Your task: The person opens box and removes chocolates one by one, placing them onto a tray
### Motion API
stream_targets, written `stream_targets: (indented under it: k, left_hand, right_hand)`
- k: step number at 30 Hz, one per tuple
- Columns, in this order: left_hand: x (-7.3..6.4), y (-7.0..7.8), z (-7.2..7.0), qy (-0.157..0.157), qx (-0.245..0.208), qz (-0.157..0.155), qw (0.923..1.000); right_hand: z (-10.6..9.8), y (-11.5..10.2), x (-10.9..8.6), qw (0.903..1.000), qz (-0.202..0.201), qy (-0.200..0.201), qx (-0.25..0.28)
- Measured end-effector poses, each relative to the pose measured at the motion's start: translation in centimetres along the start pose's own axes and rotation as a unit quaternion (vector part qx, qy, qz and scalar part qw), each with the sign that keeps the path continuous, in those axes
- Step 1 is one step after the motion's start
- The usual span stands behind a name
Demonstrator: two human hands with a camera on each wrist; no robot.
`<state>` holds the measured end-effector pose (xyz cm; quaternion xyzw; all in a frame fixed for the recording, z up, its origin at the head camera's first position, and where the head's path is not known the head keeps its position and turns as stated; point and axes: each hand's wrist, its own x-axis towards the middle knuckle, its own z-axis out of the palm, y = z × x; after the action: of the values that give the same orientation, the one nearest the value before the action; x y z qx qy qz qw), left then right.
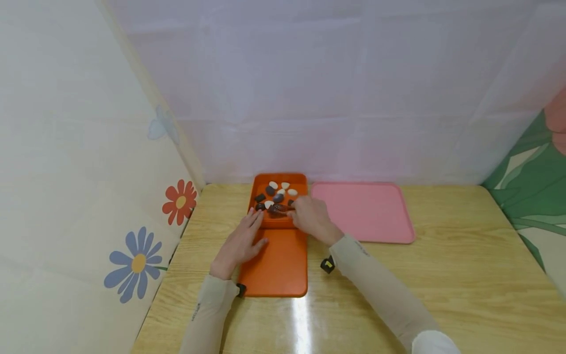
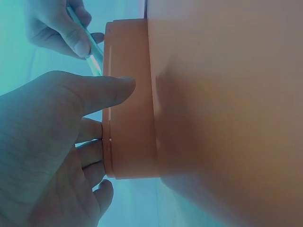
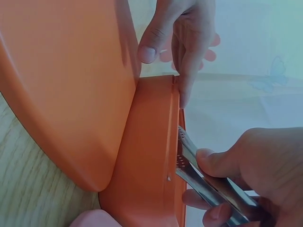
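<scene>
Metal tongs [image 3: 207, 188] are pinched between the thumb and fingers of my right hand [image 1: 310, 216]. Their perforated tips dip over the near rim into an orange box [image 1: 300, 180]. Inside it, in the head view, lie several dark and white pieces, among them a white piece [image 1: 293, 192] and a dark piece [image 1: 260, 197], some egg-shaped and some blocky. My left hand [image 1: 240, 241] rests at the box's near left corner, its fingers extended along the rim and its thumb apart. The box's contents are hidden in both wrist views.
An orange lid-like panel [image 1: 278, 265] lies directly in front of the box, under my left hand's thumb. To the box's right sits a pink tray [image 1: 367, 211] on the wooden table [image 1: 455, 275]. A pale cloth wall [image 1: 331, 98] stands right behind.
</scene>
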<state>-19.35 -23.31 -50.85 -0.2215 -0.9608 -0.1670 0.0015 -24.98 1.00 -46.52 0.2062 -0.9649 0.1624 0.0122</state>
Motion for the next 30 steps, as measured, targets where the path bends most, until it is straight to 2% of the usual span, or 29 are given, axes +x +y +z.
stream_targets:
  k: [11,22,30]
  left_hand:
    - [-0.1,-0.1,-0.1,-0.004,-0.002,-0.006,1.0]
    - [0.0,-0.1,0.0,-0.002,0.002,-0.004,1.0]
    - [0.1,0.0,0.0,0.0,0.007,0.0,1.0]
  right_hand:
    - [-0.9,0.4,-0.7,0.9999,0.01,0.006,0.011]
    - [-2.3,0.7,-1.6,0.9995,0.024,0.019,-0.011]
    - [-3.4,1.3,-1.7,0.9989,0.013,0.035,0.029]
